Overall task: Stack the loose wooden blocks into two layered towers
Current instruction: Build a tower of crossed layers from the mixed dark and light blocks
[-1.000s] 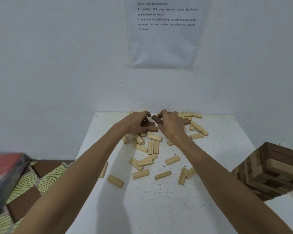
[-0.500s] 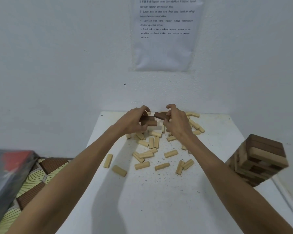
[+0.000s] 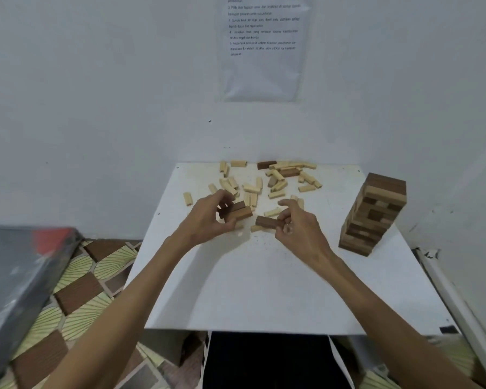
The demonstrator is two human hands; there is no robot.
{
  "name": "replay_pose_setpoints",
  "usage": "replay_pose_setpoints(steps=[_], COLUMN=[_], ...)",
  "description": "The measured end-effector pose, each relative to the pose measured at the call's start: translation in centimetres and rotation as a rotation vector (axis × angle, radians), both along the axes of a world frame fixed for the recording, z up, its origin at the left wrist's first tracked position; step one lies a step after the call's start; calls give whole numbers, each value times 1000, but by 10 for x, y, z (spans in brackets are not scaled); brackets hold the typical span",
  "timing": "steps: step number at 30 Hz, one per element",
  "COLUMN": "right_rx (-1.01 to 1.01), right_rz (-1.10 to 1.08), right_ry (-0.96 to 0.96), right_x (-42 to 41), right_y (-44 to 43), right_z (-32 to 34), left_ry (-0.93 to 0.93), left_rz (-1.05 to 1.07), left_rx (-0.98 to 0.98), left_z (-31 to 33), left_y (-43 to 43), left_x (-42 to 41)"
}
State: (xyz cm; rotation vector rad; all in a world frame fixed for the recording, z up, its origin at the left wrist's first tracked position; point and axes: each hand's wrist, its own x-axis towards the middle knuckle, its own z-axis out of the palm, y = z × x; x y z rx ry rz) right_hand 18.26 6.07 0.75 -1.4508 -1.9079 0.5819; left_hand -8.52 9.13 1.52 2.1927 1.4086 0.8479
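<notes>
A plain, home-like room. A white table (image 3: 264, 293) stands against a bare wall (image 3: 96, 94) with a printed sheet (image 3: 264, 68); patterned flooring (image 3: 79, 287) lies beside.

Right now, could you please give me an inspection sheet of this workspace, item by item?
Surface: white table, its whole top in view.
Job's things: loose light blocks scattered at the far side, with a few loose dark blocks among them; one layered tower stands near the right edge; no second tower seen.
Clutter: dark specks on the table near the hands.
Grippers: left hand holds several brown blocks; right hand pinches a single dark block.
Cables: nothing seen.
Surroundings: white wall with a printed sheet; patterned floor and a blurred grey and red object on the left.
</notes>
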Motion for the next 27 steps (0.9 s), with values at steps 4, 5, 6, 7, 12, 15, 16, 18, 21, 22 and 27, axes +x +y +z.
replay_pose_setpoints(steps=[4,5,6,7,12,15,16,18,21,22,27], right_rx=[-32,-50,-66,-76,-100,-120,-129,-144,-141,-122,-117], right_rz=[97,104,109,115,122,140,142,147,143,125,5], right_ry=[-15,-23,-32,-43,-96,-134,-136,-118,-59,-56,-151], right_x=[0,0,1,1,0,-2,-2,-2,-7,-8,-14], right_y=[-44,-52,-59,-65,-78,-71,-69,-66,-64,-63,-54], right_z=[-20,-26,-32,-37,-46,-44,-43,-43,-43,-43,-41], left_ry=[65,86,107,125,156,120,119,138,203,229,412], left_rz=[-18,-32,-33,-26,-20,-42,-39,-19,36,66,99], left_rx=[-40,-57,-68,-76,-78,-88,-94,-85,-75,-85,-161], left_z=[-21,-27,-31,-35,-49,-53,-54,-56,-58,-58,-45], left_y=[-37,-44,-49,-52,-63,-66,-68,-71,-79,-80,-84], left_x=[7,8,10,12,19,16,14,11,11,13,19])
